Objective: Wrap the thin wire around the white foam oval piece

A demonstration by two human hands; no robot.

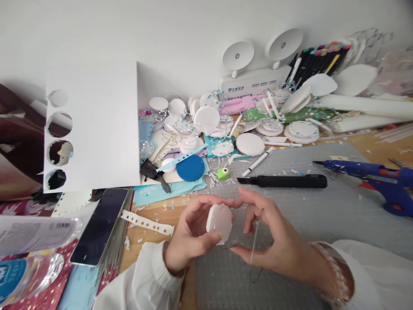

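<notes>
A crafter's left hand [195, 237] grips a white disc [222, 221] by its edge, thumb across the face, on the near side of a black utility knife [284, 181] that lies on a gray cutting mat [222, 284]. The right hand [277, 243] curves beside the disc, forefinger and thumb spread well apart; a thin wire [256, 230] loops past its fingers, though whether they pinch it cannot be told. Left of the knife sits a small green craft punch [223, 173]; to its right, a blue glue gun [371, 174] points its nozzle toward it. Beyond the knife, finished-looking white discs [206, 120] pile up.

The likeliest trouble, by appearance, is the loose loop: a snag on a finger could tug the wire out of line or kink it. Too firm a thumb could dent the disc's face or ragged rim. The right forefinger also rests near the knife's blade end, where a careless reach forward could bring a nick.
</notes>
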